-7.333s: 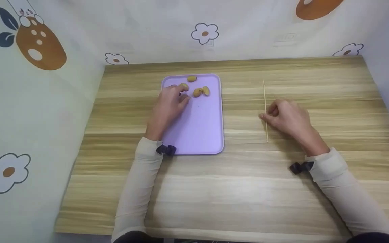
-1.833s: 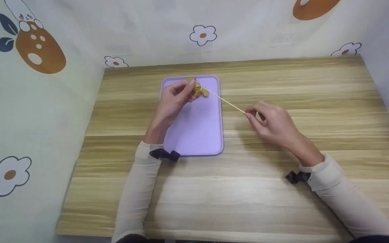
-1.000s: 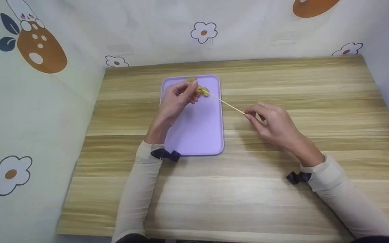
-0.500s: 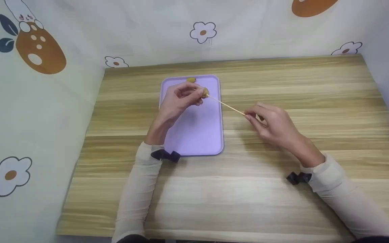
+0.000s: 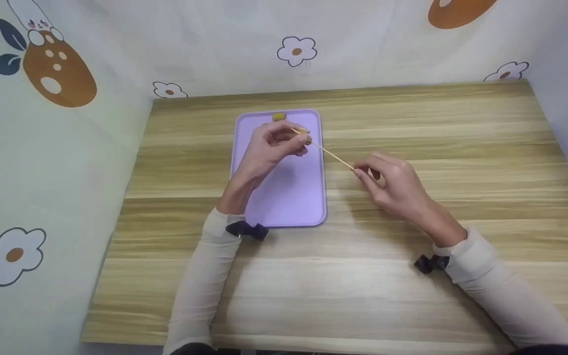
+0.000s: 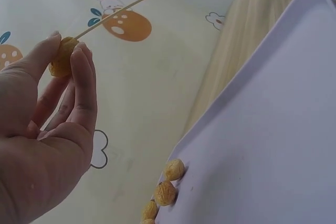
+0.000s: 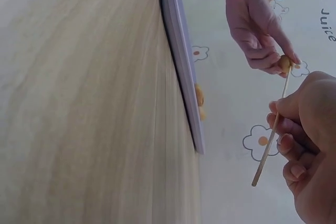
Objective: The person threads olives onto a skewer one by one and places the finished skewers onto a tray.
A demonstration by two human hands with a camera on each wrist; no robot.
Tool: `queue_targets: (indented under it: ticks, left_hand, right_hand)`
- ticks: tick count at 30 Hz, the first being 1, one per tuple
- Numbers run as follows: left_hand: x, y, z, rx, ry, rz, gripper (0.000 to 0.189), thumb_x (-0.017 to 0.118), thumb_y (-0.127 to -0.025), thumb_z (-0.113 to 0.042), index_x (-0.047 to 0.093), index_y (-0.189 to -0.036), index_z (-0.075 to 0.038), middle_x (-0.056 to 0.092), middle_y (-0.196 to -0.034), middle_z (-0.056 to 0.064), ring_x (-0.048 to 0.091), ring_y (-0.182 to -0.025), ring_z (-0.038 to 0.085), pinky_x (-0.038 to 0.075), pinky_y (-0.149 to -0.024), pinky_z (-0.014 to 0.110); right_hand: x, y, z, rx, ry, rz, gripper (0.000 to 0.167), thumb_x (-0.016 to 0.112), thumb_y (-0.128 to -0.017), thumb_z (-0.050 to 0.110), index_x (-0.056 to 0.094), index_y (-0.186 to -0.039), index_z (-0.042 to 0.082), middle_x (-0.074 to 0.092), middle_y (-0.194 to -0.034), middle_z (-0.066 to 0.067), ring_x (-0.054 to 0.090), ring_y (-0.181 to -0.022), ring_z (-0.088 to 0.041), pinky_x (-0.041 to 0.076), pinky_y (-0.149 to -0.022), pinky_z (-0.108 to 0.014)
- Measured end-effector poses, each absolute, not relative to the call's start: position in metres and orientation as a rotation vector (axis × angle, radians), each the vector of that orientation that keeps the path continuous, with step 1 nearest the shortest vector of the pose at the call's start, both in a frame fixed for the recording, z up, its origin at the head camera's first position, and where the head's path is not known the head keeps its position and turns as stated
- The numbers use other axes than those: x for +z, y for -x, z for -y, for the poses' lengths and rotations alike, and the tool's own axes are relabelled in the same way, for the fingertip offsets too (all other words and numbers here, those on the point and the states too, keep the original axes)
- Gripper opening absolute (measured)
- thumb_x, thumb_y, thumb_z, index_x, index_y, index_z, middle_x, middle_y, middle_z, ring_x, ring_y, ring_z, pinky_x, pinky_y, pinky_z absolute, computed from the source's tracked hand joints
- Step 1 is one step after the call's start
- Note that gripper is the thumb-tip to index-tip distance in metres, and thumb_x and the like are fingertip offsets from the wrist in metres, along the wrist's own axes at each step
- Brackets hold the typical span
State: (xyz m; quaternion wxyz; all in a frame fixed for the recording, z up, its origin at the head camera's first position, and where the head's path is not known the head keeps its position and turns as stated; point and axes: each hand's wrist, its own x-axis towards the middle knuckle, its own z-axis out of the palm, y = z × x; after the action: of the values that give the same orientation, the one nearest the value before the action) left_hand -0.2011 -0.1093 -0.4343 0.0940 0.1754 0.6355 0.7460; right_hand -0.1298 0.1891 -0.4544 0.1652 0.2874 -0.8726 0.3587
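My left hand (image 5: pixel 274 145) pinches a wrinkled yellow-brown dried fruit (image 6: pixel 62 59) between thumb and fingertips, raised over the far part of a lilac tray (image 5: pixel 289 207). A thin wooden skewer (image 5: pixel 332 155) slants from that fruit down to my right hand (image 5: pixel 395 185), whose thumb and index finger pinch it near its lower end. In the left wrist view the skewer meets the top of the fruit; from the head, its tip shows between my left fingers. The right wrist view has the skewer's blunt end (image 7: pixel 255 183) sticking out below my right hand.
Several more dried fruits (image 6: pixel 165 193) lie at the tray's far end, one dried fruit (image 5: pixel 279 117) by its back rim. The tray stands on a wood-grain table (image 5: pixel 412 296). A patterned wall covering (image 5: pixel 234 49) closes off the back and left.
Earlier the right hand held the skewer upright in view, low over the table. Since then the left hand has picked up a fruit, the skewer has swung to it, and the left hand has shifted right.
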Motion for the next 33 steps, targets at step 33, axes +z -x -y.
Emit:
queue_targets:
  ticks: [33]
  left_hand:
    - [-0.424, 0.207, 0.121, 2.714, -0.415, -1.758, 0.026, 0.064, -0.109, -0.006, 0.065, -0.132, 0.004, 0.075, -0.115, 0.020, 0.075, -0.099, 0.021, 0.067, -0.097, 0.035]
  right_hand:
    - [-0.451, 0.131, -0.195, 1.161, -0.704, 2.518, 0.008, 0.077, -0.100, 0.008, 0.084, -0.105, 0.007, 0.073, -0.084, -0.001, 0.054, -0.070, -0.012, 0.039, -0.060, -0.021]
